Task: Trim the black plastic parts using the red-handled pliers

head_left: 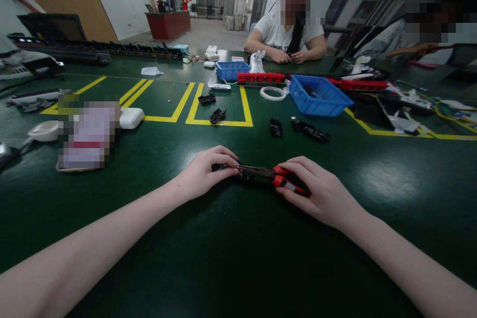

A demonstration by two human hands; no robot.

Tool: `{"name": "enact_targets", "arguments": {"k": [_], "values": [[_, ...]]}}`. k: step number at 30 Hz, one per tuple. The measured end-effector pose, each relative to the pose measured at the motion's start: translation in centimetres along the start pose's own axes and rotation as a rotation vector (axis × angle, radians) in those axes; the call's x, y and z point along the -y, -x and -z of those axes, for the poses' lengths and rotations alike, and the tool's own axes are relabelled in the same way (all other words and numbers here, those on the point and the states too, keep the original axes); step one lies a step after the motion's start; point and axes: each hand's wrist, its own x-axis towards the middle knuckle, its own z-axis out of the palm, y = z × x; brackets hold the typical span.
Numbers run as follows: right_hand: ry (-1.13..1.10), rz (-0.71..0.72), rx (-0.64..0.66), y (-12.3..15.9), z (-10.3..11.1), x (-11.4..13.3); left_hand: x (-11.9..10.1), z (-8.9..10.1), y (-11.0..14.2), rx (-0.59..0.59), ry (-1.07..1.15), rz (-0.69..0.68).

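Close to the middle of the green table, my left hand (206, 171) is closed on a small black plastic part (245, 176), whose shape is mostly hidden by the fingers. My right hand (316, 186) is wrapped round the red and black handles of long-nose pliers (259, 171). The tips of the pliers reach to the left fingertips, at the black part; whether the jaws grip it I cannot tell. Farther off lie a short black part (276, 127) and a longer black part (311, 130). Two more black pieces, one here (217, 116), lie inside a yellow taped square.
A blue bin (318, 99) with dark parts inside stands beyond my right hand, beside a roll of white tape (273, 93). A phone (91, 136) and a white case (131, 118) lie on the left. Across the table sits a person (286, 35).
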Motion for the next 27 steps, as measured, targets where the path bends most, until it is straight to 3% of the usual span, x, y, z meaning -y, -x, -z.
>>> {"name": "enact_targets", "arguments": {"k": [15,27], "values": [[-0.053,-0.091,0.017,0.2,1.2,-0.4,-0.3,0.2,0.1,0.021,-0.015,0.027],[-0.049,-0.082,0.037,0.4,1.3,-0.1,-0.8,0.4,0.7,0.054,-0.103,0.022]]}}
